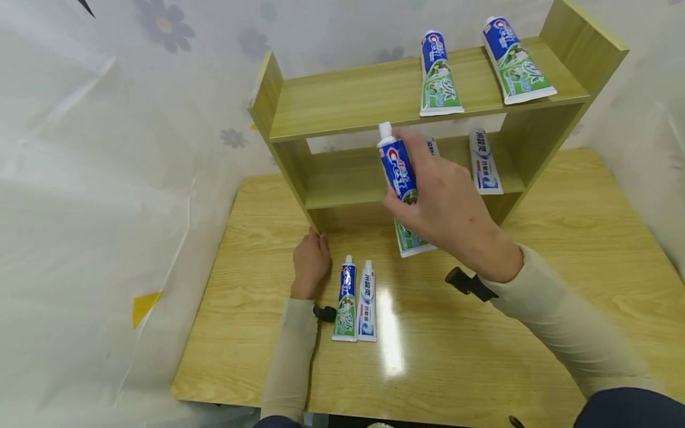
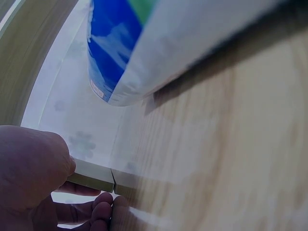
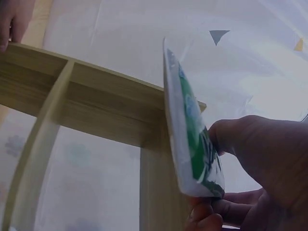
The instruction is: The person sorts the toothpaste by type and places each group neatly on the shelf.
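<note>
My right hand [image 1: 449,202] grips a blue-and-green Crest toothpaste tube [image 1: 397,166] in front of the shelf, its white cap pointing up and its flat end down. In the right wrist view, thumb and fingers pinch this tube [image 3: 195,139] by its two sides. My left hand [image 1: 311,261] is low at the left front corner of the wooden shelf [image 1: 342,107]; thumb and fingers hold the panel edge [image 2: 91,179] in the left wrist view. Beside that hand, a Crest tube [image 1: 346,303] and a white toothpaste tube [image 1: 367,303] lie side by side on the table.
Two Crest tubes, one left [image 1: 441,77] and one right [image 1: 516,62], lie on the top board. On the lower board are a white tube [image 1: 484,163] and another, mostly hidden behind my right hand. The wooden table [image 1: 439,374] meets patterned sheeting [image 1: 209,71] behind.
</note>
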The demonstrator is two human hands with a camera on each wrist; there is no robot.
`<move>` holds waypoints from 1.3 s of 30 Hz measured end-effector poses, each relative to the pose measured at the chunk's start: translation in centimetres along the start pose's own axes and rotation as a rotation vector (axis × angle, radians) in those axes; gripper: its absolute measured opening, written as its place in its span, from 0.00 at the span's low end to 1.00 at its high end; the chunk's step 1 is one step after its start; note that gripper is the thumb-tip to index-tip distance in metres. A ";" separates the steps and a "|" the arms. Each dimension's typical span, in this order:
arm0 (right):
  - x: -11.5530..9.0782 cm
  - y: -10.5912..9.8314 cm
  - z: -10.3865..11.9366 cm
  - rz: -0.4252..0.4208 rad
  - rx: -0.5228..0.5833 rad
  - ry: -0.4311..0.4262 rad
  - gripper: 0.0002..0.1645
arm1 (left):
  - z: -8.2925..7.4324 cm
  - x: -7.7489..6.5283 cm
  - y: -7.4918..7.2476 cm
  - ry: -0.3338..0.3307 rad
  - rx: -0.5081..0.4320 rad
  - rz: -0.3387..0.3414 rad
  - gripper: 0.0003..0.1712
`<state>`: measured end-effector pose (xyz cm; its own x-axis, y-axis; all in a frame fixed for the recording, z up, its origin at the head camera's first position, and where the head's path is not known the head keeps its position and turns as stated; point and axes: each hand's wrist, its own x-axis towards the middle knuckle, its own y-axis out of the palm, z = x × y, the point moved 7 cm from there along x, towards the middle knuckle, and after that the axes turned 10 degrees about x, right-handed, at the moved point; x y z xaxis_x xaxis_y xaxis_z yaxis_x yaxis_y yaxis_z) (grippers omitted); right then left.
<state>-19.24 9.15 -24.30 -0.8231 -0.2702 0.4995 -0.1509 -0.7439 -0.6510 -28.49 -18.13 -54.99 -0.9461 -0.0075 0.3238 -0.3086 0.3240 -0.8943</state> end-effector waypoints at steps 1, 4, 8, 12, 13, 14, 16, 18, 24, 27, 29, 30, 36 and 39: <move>0.5 -0.5 0.2 -0.012 -0.008 -0.010 0.45 | 0.0 0.0 0.1 0.006 0.003 -0.001 0.23; 2.0 -1.5 0.7 -0.025 -0.031 -0.028 0.44 | 0.2 0.1 0.5 0.011 0.023 0.000 0.21; 4.4 -2.3 1.0 -0.021 -0.036 -0.008 0.43 | 0.5 0.2 0.9 0.015 0.039 -0.005 0.21; 6.4 -2.7 1.4 -0.016 -0.042 0.006 0.44 | 0.6 0.0 1.0 0.000 0.025 -0.003 0.23; 6.8 -2.7 1.5 -0.015 -0.045 0.013 0.44 | 0.6 -0.1 0.9 -0.003 0.021 -0.009 0.22; 7.0 -2.7 1.7 -0.012 -0.046 0.020 0.45 | 0.0 -0.3 -0.1 0.000 0.015 -0.014 0.22; 7.5 -2.6 1.8 -0.004 -0.047 0.038 0.45 | -0.4 -0.5 -0.7 0.000 0.000 -0.026 0.22; 7.9 -2.6 2.0 0.005 -0.045 0.055 0.46 | -0.7 -0.6 -1.2 0.010 -0.019 -0.043 0.23; 9.7 -2.8 2.9 0.010 -0.062 0.041 0.45 | -0.9 -0.4 -1.5 0.023 -0.041 -0.040 0.24; 11.5 -2.9 3.2 0.022 -0.081 0.047 0.44 | -1.0 -0.3 -1.8 0.018 -0.031 -0.035 0.23; 12.9 -2.7 3.2 0.049 -0.091 0.076 0.45 | -0.8 -0.3 -1.4 0.014 -0.016 -0.037 0.23; 13.6 -2.7 3.1 0.063 -0.095 0.092 0.46 | -1.0 -0.3 -1.7 0.016 -0.018 -0.034 0.23; 16.7 -1.9 1.8 0.177 -0.104 0.236 0.50 | -2.2 -0.7 -3.4 0.033 -0.007 -0.024 0.21; 17.3 -1.6 0.9 0.214 -0.107 0.281 0.50 | -2.8 -0.7 -4.1 0.021 -0.024 0.013 0.19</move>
<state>-32.72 5.12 -14.12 -0.9583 -0.2231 0.1786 -0.0032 -0.6165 -0.7873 -26.27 -16.81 -50.73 -0.9478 0.0167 0.3185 -0.2934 0.3465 -0.8910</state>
